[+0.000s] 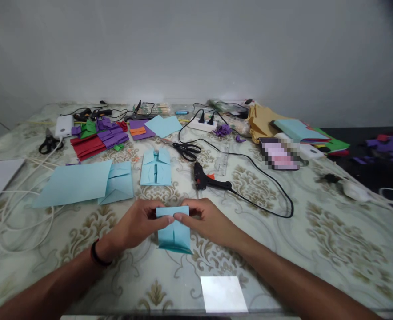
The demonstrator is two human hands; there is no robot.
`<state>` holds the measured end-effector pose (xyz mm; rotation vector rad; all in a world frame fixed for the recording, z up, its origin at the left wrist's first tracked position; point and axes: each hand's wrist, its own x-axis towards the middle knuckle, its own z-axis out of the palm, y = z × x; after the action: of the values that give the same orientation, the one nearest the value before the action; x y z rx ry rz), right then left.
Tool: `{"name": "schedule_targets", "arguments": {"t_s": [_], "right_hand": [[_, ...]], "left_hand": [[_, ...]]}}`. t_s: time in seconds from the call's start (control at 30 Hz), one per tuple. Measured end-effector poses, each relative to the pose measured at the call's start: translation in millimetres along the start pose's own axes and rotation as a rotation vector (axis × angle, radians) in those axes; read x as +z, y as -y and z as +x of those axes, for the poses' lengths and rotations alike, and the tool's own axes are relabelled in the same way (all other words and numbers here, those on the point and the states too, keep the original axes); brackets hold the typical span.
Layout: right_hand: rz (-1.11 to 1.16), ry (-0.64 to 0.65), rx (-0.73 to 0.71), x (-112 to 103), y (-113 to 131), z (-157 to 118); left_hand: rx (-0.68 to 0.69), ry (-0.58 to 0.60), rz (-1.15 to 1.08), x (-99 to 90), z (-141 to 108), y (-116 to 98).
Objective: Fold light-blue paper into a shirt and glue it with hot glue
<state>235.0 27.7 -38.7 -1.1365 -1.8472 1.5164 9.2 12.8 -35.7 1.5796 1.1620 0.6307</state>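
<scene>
White and bright, a four-sided patch (223, 294) is seen by the near edge of the shiny, flowered table cover (276, 271); whether it is paper or light cannot be told. Just past it, to the left, a small folded packet of light blue paper (174, 233) is held over the middle of the near part of the table. Its top is gripped by the left hand (134, 226) and the right hand (210, 221), with both thumbs pressed on the front, tips close together, and the other fingers tucked behind. A thin dark band (98, 254) is worn on the left wrist. Past the hands, a black glue gun with an orange trigger (207, 181) is laid down. To its left, another folded light blue paper piece (155, 172) and a big flat light blue sheet (78, 183) are set out. Farther back, black-handled scissors (183, 148) are seen, then a white power strip (199, 125) with two black plugs pushed in. Behind everything, a plain grey wall (196, 49) is seen.
</scene>
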Motion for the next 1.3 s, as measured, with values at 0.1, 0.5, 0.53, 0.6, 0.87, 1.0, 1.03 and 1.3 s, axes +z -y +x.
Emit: {"name": "schedule_targets", "arguments": {"t_s": [0.1,0.5,0.53,0.6,0.87,1.0,1.03,1.3], "right_hand": [[0.022,-0.02,-0.002,0.8,-0.7,-0.5],[0.084,-0.035,-0.019,-4.8,-0.1,1.2],[0.082,-0.014,-0.023,-5.2,-0.3,1.2],[0.07,0.032,-0.04,-4.8,-0.7,0.7],[0.042,0.086,-0.134,-0.8,0.1,-1.9],[0.059,0.114,-0.141,1.7,2.2,-2.9],[0.064,0.117,-0.126,2.4,2.2,-3.0],[0.078,0.137,-0.077,3.9,-3.3,-2.7]], "left_hand": [[-0.003,0.038,-0.051,0.4,1.3,0.0],[0.022,0.014,-0.013,-8.3,3.7,-1.8],[0.027,0.014,-0.013,-8.3,3.4,-2.2],[0.039,0.027,-0.016,-6.8,2.5,-2.9],[0.041,0.072,-0.069,0.4,-0.3,-2.4],[0.057,0.122,-0.076,-2.9,-1.9,-4.6],[0.062,0.126,-0.066,-3.4,-2.4,-5.5],[0.116,0.109,0.123,3.0,-3.6,-8.6]]}}
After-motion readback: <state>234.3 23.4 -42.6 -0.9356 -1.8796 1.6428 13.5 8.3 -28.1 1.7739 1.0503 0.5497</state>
